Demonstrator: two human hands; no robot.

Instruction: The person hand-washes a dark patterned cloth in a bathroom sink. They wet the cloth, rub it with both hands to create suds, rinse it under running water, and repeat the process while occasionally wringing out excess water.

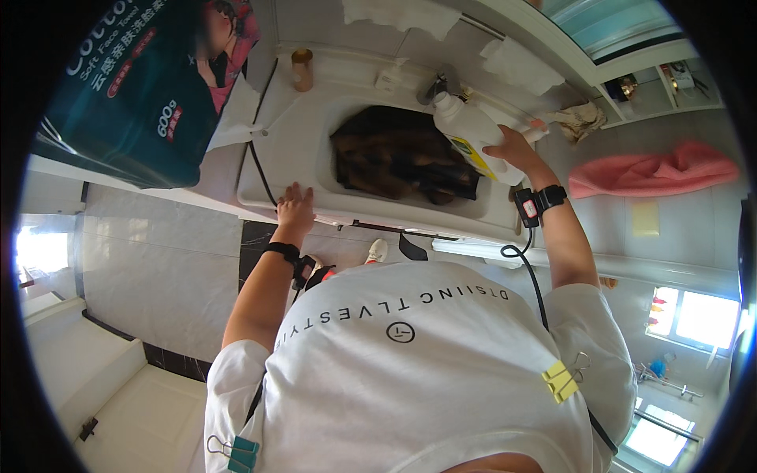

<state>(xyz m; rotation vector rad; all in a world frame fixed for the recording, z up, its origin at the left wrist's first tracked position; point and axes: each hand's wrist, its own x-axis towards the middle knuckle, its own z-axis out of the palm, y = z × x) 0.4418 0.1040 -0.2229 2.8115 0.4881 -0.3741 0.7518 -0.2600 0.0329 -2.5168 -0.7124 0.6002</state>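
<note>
My right hand (513, 148) grips a white plastic bottle (473, 127) with a yellow label. The bottle leans over the right side of the sink basin, its neck towards the faucet (437, 86). Whether a cap is on it, I cannot tell. Dark cloth (396, 156), black and brown, lies bunched in the basin and fills most of it. On the front left rim of the white washbasin (284, 136) rests my left hand (295, 207), fingers apart and holding nothing.
A copper-coloured cylinder (302, 71) stands at the back left of the washbasin. A large green face-towel pack (136, 100) is at the left. Pink cloth (650, 171) hangs on the right. A black cable (260, 171) crosses the rim near my left hand.
</note>
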